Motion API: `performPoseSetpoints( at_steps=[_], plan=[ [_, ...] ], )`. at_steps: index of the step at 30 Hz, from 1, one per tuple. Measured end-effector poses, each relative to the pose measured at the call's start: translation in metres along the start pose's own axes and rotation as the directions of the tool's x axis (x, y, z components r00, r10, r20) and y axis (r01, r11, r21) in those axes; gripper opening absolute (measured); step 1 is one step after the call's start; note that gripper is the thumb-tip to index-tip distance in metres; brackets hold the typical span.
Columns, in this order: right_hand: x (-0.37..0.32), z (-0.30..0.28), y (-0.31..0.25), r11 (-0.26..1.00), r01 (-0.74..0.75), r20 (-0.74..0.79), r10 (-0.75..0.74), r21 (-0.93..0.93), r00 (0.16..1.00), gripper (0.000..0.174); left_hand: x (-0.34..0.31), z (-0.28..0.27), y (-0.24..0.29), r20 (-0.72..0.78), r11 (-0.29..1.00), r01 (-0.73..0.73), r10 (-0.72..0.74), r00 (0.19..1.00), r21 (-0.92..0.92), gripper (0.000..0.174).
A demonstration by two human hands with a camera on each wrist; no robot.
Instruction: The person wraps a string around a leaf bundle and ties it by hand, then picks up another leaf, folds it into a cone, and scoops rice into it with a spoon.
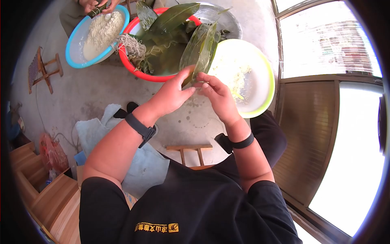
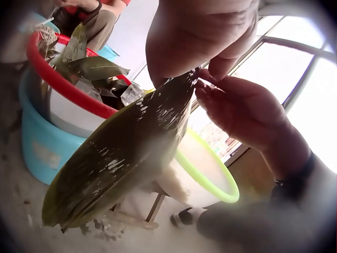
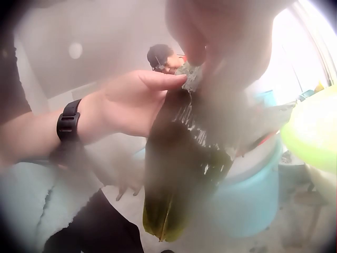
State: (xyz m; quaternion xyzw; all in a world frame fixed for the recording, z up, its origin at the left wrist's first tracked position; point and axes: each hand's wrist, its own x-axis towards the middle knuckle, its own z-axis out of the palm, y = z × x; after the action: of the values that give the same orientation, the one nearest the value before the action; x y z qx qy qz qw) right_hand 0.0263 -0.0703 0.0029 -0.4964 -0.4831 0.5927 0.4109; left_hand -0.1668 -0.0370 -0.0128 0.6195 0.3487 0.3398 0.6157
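Long wet green leaves [image 1: 202,49], overlapping each other, extend away from the two hands. My left hand [image 1: 175,94] grips them near their narrow end, thumb on the near side. Close by on the right, my right hand [image 1: 219,97] pinches that same end between thumb and fingertips. Seen from the left wrist, the broad leaf [image 2: 116,153] hangs down and its end meets the right hand's fingertips. The right wrist view is hazy; there the left thumb lies over the leaf end, with the leaf [image 3: 176,174] hanging below.
Beyond the hands stands a red-rimmed basin [image 1: 129,65] with leaves and pale strings [image 1: 134,46]. A green-rimmed basin [image 1: 266,95] with some grain is at right. Another person's hands hold a leaf-wrapped bundle [image 1: 96,11] over a blue basin [image 1: 73,57] of rice. Stools [image 1: 42,69] stand around.
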Motion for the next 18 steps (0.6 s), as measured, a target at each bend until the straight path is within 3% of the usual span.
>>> performPoseSetpoints(
  at_steps=[3, 6, 9, 12, 15, 18],
  plan=[
    [-0.011, -0.005, -0.006, 0.994, -0.029, 0.026, 0.026, 0.108, 0.999, 0.041, -0.005, 0.002, 0.016, 0.074, 0.998, -0.043, 0.040, 0.996, 0.042, 0.063],
    [-0.022, -0.008, -0.015, 0.979, -0.057, 0.054, 0.047, 0.194, 0.997, 0.050, -0.010, 0.006, 0.022, 0.047, 0.988, -0.105, 0.101, 0.994, 0.110, 0.056],
    [-0.032, -0.014, -0.016, 0.903, -0.092, 0.146, 0.032, 0.420, 0.989, 0.062, -0.015, 0.012, 0.026, -0.020, 0.971, -0.141, 0.147, 0.989, 0.195, 0.052],
    [-0.038, -0.016, -0.010, 0.794, -0.179, 0.226, 0.054, 0.581, 0.973, 0.068, -0.020, 0.019, 0.026, -0.100, 0.966, -0.135, 0.160, 0.982, 0.219, 0.046],
    [-0.045, -0.016, -0.005, 0.759, -0.235, 0.274, 0.077, 0.608, 0.959, 0.072, -0.026, 0.022, 0.036, -0.187, 0.975, -0.001, 0.043, 0.981, 0.220, 0.034],
    [-0.053, -0.022, -0.001, 0.742, -0.282, 0.333, 0.084, 0.608, 0.939, 0.075, -0.029, 0.027, 0.036, -0.251, 0.944, -0.233, 0.290, 0.923, 0.233, 0.022]
  ],
)
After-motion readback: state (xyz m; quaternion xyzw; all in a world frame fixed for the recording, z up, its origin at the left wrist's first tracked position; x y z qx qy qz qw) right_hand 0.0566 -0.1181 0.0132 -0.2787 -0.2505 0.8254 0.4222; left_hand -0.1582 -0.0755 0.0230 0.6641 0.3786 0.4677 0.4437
